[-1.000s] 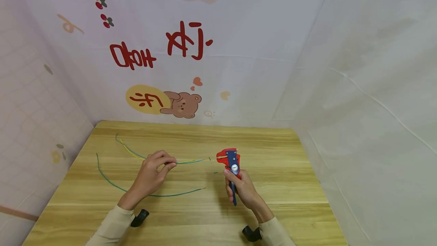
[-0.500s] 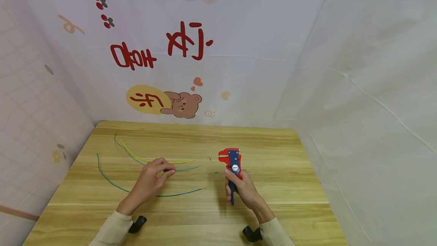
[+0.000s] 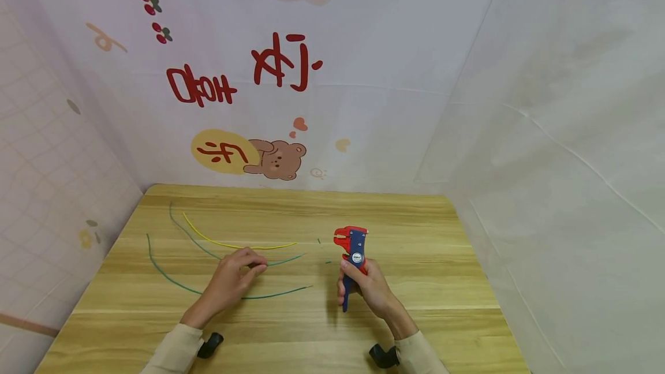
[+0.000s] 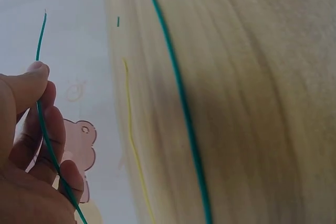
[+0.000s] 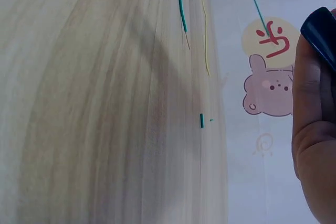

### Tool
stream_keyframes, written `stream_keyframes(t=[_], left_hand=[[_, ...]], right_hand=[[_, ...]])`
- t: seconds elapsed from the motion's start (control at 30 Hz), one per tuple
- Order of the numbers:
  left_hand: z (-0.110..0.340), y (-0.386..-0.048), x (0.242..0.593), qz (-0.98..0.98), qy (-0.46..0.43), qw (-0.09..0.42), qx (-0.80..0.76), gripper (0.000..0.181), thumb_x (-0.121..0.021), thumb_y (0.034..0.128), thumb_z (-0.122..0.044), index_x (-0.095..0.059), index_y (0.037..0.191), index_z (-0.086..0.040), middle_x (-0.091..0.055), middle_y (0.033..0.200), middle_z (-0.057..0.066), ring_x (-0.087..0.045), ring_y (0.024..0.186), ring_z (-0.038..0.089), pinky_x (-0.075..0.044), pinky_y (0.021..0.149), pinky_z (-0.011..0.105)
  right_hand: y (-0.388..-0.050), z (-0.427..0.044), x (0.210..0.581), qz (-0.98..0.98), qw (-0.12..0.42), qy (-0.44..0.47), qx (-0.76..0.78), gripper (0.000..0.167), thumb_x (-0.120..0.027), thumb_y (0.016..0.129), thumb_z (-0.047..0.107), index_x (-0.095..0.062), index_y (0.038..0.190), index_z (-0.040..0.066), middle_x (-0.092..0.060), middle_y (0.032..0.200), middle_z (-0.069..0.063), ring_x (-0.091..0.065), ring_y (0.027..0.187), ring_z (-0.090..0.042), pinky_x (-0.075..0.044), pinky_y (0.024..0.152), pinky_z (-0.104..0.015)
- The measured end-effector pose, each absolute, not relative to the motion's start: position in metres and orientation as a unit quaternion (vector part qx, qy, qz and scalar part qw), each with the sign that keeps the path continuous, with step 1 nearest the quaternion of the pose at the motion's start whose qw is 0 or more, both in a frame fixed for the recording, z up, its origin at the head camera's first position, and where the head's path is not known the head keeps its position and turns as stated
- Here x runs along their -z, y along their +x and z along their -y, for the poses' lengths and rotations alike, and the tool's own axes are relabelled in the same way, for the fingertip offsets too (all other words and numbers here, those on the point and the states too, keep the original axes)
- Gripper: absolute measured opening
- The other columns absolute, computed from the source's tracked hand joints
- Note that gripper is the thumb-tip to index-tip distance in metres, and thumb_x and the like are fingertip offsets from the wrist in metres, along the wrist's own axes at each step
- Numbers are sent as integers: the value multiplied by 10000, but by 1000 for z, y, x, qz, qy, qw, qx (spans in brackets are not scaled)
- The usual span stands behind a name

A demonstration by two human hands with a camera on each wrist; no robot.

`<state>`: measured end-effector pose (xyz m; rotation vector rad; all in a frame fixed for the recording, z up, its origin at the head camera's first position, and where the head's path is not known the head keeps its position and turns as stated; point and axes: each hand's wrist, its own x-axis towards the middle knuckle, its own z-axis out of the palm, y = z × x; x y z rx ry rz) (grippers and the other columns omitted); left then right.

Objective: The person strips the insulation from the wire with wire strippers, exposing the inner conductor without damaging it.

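My left hand (image 3: pixel 232 280) pinches a green wire (image 3: pixel 286 261) between thumb and fingertips; in the left wrist view its short bared end stands above the thumb. The wire (image 4: pixel 48 145) runs down across the curled fingers. A second green wire (image 3: pixel 275 295) lies on the table nearer to me, its right end bared, partly behind the hand. Just beyond the held wire lies a yellow wire (image 3: pixel 218 242). My right hand (image 3: pixel 371 288) grips the handles of a red and blue wire stripper (image 3: pixel 355 242), jaws upward. Only the handle end (image 5: pixel 321 30) shows in the right wrist view.
Two small green offcuts, one at the back (image 3: pixel 319 241) and one nearer (image 3: pixel 328 262), lie left of the stripper. The wooden table (image 3: pixel 441 281) meets a printed cloth (image 3: pixel 363 131) at its back edge.
The left hand has parted its green wire from the yellow one, which lies on the table now, and moved that wire slightly toward me. The stripper has tilted a little in the right hand.
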<state>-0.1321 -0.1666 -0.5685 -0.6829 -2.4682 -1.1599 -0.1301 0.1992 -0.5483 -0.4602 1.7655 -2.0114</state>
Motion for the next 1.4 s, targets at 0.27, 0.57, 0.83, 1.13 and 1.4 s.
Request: stream_keyframes(t=[0.27,0.57,0.83,1.13,1.4], left_hand=[[163,-136,582,858,-263,147,416,141,-855,946,40,-862,1032,-71,-819,1013,-19,-763,900,157,-634,785,308],[164,-138,590,864,-258,109,419,149,-852,955,32,-859,1052,-80,-814,1015,-20,-757,923,105,-640,818,291],[161,-136,591,872,-245,90,414,178,-865,954,5,-876,1048,-145,-795,1008,-55,-723,909,86,-582,808,281],[163,-136,591,883,-227,22,410,136,-822,1017,-60,-864,1091,-165,-797,1070,-65,-742,966,133,-624,869,337],[162,-137,595,885,-228,26,405,136,-842,997,-59,-864,1078,-165,-803,1037,-69,-732,937,91,-599,875,334]], right_hand=[[-129,-199,550,-624,213,-167,733,525,-483,1234,291,-505,1113,-219,-733,815,29,-781,699,-137,-695,729,-345],[-130,-203,550,-615,210,-155,744,355,-489,1233,308,-620,1075,18,-740,819,30,-797,708,-149,-702,742,-359],[-130,-203,550,-609,202,-176,747,405,-477,1235,251,-568,1084,-113,-741,826,27,-806,710,-133,-702,729,-348],[-130,-203,549,-612,212,-160,745,380,-508,1227,283,-608,1075,-51,-747,821,21,-807,712,-148,-702,736,-353],[-129,-202,549,-613,209,-174,742,441,-487,1232,253,-542,1101,-165,-747,824,24,-805,714,-135,-700,739,-346]])
